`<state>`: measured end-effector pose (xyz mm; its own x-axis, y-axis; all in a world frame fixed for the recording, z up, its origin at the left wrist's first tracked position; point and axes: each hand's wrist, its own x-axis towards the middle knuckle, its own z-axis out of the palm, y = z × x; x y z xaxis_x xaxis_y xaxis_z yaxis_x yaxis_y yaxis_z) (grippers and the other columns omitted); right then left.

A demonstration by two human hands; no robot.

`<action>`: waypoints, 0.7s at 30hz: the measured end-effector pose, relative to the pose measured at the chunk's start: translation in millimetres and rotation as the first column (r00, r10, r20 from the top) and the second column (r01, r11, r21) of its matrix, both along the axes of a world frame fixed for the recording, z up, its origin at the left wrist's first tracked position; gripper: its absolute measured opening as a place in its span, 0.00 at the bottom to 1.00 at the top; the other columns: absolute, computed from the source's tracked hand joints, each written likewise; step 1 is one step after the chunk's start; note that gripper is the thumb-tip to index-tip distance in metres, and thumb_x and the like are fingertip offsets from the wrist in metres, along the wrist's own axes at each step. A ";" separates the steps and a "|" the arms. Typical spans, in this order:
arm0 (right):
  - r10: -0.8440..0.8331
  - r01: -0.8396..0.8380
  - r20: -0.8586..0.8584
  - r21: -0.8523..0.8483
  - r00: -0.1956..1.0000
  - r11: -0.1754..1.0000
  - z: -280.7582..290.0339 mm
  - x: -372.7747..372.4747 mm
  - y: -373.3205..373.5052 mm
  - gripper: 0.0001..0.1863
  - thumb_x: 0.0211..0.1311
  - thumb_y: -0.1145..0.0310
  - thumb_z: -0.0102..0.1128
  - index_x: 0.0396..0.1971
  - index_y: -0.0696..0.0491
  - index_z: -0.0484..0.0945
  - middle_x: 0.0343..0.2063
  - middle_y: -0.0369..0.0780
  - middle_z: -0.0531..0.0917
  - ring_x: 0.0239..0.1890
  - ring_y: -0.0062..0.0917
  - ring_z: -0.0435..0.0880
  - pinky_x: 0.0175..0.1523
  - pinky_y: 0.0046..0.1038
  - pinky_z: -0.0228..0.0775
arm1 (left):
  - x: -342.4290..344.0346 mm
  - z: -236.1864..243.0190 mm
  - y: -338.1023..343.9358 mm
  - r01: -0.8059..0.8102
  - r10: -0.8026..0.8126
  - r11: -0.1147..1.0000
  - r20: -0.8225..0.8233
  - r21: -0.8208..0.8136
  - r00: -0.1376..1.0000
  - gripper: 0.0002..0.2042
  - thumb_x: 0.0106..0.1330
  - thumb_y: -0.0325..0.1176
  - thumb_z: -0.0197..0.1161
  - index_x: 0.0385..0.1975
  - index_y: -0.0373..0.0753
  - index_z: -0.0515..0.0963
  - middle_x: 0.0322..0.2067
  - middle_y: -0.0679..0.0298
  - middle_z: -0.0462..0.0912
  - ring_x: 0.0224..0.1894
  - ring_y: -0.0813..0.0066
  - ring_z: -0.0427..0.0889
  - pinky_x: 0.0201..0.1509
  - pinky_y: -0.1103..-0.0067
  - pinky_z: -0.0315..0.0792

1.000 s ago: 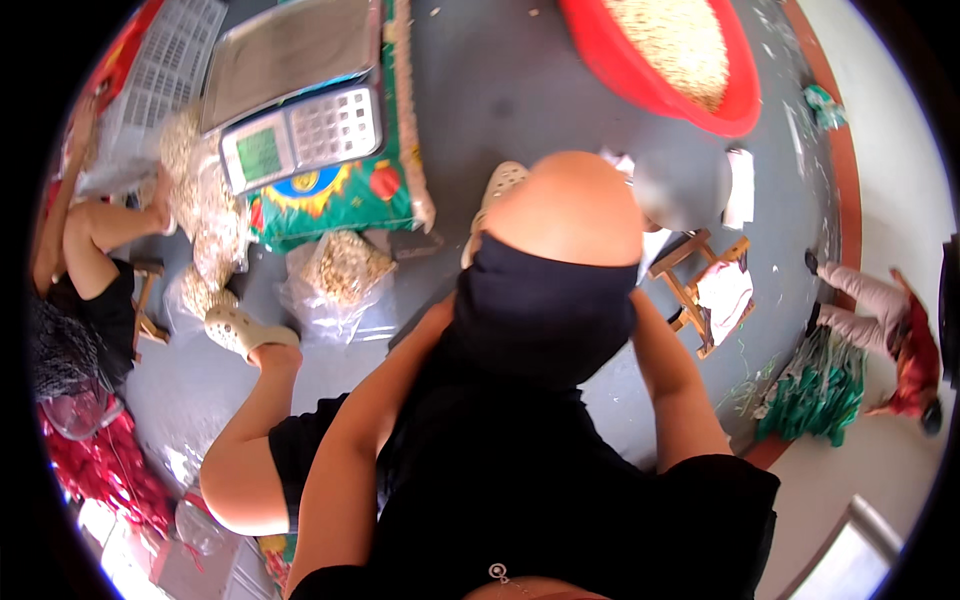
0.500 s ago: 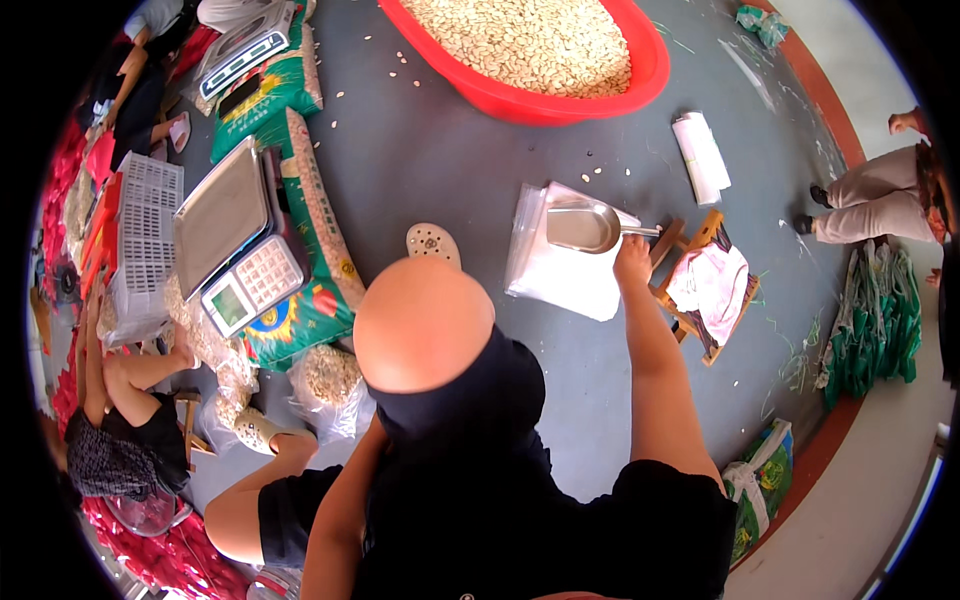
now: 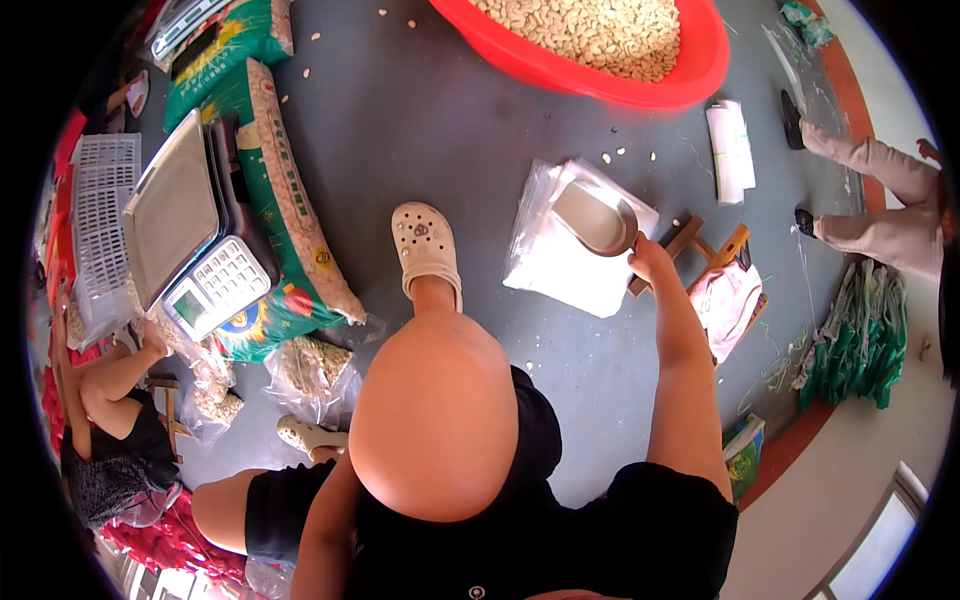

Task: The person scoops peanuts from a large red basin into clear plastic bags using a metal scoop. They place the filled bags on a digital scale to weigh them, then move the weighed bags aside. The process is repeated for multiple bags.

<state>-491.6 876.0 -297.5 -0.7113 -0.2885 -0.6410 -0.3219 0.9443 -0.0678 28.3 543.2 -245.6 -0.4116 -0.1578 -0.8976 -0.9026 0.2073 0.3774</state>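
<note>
My right hand (image 3: 648, 258) is closed around the handle of a metal scoop (image 3: 597, 220). The scoop's bowl looks bare and is over a stack of clear and white plastic bags (image 3: 560, 270) on the floor. Whether it still touches the bags I cannot tell. Just right of that hand stands a small wooden stool (image 3: 735, 245) with a pink cloth (image 3: 727, 300) over it. On the left, only my forearm (image 3: 325, 540) shows beside my knee; my left hand is hidden.
A red tub (image 3: 560, 75) of pale flat kernels stands ahead. To the left, a scale (image 3: 215, 285) rests by a green sack (image 3: 290, 190), near bags of kernels (image 3: 310, 370) and a white crate (image 3: 105, 200). A roll of white bags (image 3: 730, 150) lies right. Other people are at both sides.
My right hand has closed more fully on the scoop's handle, and the scoop has turned, its handle now pointing more toward me. At the right, the person in beige trousers has shifted their legs apart.
</note>
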 end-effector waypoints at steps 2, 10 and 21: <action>-0.096 0.096 -0.060 0.005 0.994 0.995 11.4 25.4 -15.8 0.17 0.55 0.62 0.50 0.45 0.51 0.72 0.37 0.51 0.82 0.42 0.45 0.81 0.47 0.44 0.72 | 0.7 -1.0 -5.2 -0.007 0.007 1.000 -0.002 0.011 1.000 0.15 0.61 0.42 0.56 0.33 0.35 0.79 0.28 0.51 0.82 0.33 0.55 0.82 0.36 0.69 0.73; -0.506 0.441 -0.167 -0.313 0.846 0.841 -47.8 104.4 -115.5 0.22 0.53 0.47 0.59 0.42 0.46 0.79 0.35 0.44 0.84 0.42 0.43 0.82 0.46 0.40 0.74 | -13.9 -21.6 -33.7 -0.039 0.039 0.999 -0.029 -0.004 0.999 0.15 0.61 0.42 0.57 0.34 0.34 0.79 0.29 0.51 0.82 0.33 0.57 0.82 0.36 0.70 0.73; -0.620 0.495 -0.224 -0.430 0.752 0.755 -70.0 105.4 -172.2 0.25 0.51 0.51 0.64 0.33 0.61 0.77 0.32 0.51 0.83 0.39 0.46 0.82 0.46 0.39 0.73 | -12.8 -32.7 -40.5 -0.143 0.137 0.990 -0.227 -0.009 0.964 0.13 0.63 0.38 0.56 0.33 0.34 0.79 0.29 0.52 0.83 0.34 0.60 0.83 0.38 0.72 0.74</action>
